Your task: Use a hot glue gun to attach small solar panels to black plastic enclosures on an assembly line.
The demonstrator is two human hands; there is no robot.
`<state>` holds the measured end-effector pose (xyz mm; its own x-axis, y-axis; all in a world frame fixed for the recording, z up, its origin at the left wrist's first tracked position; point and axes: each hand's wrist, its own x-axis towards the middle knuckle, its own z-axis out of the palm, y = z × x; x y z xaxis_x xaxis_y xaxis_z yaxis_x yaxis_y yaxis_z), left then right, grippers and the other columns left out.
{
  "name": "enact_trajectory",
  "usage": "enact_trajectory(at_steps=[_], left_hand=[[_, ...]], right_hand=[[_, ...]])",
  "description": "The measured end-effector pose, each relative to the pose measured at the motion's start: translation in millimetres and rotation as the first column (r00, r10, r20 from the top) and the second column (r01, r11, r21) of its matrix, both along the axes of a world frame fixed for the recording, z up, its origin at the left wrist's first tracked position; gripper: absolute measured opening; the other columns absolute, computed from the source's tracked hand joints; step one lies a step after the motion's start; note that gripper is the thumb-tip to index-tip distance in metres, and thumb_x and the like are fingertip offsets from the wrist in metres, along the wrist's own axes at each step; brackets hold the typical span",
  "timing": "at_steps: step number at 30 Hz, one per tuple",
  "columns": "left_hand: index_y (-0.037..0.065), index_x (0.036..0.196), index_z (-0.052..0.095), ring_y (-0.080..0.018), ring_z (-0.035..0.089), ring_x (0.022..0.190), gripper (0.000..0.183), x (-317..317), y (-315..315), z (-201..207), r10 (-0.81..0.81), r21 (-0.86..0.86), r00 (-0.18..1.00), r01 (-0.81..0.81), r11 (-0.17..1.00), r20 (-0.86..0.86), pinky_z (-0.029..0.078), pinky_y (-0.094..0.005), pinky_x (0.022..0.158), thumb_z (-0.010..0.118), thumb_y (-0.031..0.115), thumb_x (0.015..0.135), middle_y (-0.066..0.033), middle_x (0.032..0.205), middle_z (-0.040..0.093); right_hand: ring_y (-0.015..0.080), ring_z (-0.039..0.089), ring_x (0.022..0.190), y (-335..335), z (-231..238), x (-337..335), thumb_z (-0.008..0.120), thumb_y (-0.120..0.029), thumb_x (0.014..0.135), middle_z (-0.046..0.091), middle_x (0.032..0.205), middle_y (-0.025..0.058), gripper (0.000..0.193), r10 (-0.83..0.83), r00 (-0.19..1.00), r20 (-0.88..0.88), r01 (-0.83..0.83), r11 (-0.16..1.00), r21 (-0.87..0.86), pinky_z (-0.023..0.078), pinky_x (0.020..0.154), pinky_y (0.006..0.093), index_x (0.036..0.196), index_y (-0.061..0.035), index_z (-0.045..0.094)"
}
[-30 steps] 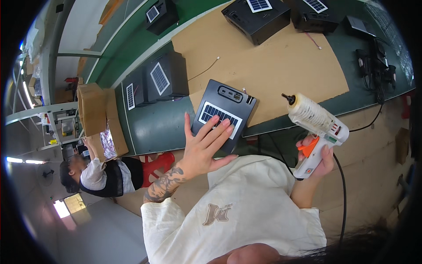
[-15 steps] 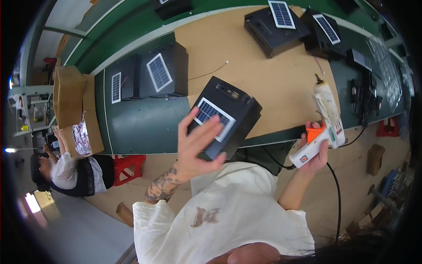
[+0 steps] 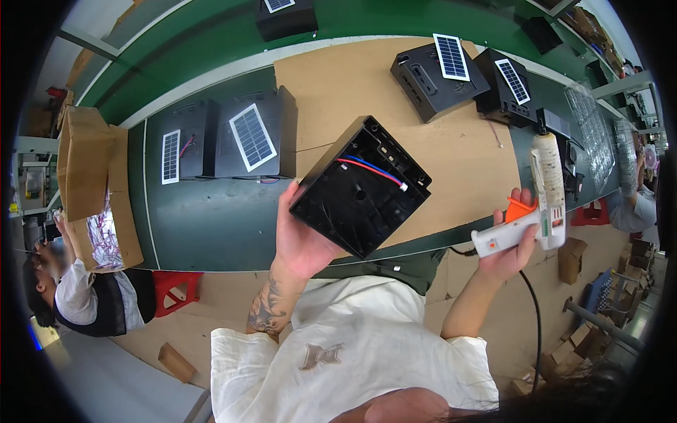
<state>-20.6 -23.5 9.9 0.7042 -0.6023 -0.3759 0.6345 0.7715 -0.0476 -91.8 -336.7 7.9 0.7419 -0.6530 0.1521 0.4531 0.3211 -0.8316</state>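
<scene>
My left hand grips a black plastic housing by its near left side, raised above the bench edge. The hollow inside of the housing faces up, with a red-and-blue wire pair ending in a small white plug. No solar panel shows on it from this side. In my right hand is a white hot glue gun with an orange trigger, its nozzle pointing away from me. The gun is off to the right, apart from the housing.
Brown cardboard covers the middle of the green bench. Black housings with solar panels stand at left and back right. A black cable hangs at right. One person sits at left, another far right.
My left hand has turned the housing over, from its solar-panel side to its hollow inside. The glue gun has shifted right and now stands more upright.
</scene>
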Motion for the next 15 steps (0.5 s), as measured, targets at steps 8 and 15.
enact_trajectory(at_steps=[8,15], left_hand=[[0.014,0.14,0.05,-0.0328,0.045,0.133,0.067,-2.1,-4.3,-4.7,-0.028,0.001,0.998,0.028,1.0,-0.057,0.035,-0.0579,0.106,0.044,0.06,0.093,-0.0093,0.145,0.049],[0.014,0.142,0.048,-0.0302,0.045,0.133,0.068,-10.7,-21.2,5.9,-0.041,0.025,0.998,0.042,0.999,-0.037,0.034,-0.0527,0.109,0.043,0.061,0.093,-0.0089,0.146,0.048]], right_hand=[[0.0332,0.068,0.099,-21.0,-3.2,-9.6,0.046,-0.03,0.102,0.062,0.116,0.0284,0.048,0.312,0.823,-0.474,-0.297,0.949,0.107,0.063,0.063,0.0329,0.132,0.0084,0.044],[0.0317,0.066,0.061,-36.3,4.5,3.7,0.047,-0.045,0.101,0.065,0.066,0.0206,0.057,-0.408,0.489,-0.771,-0.516,0.577,-0.633,0.049,0.054,0.0406,0.081,0.0066,0.064]])
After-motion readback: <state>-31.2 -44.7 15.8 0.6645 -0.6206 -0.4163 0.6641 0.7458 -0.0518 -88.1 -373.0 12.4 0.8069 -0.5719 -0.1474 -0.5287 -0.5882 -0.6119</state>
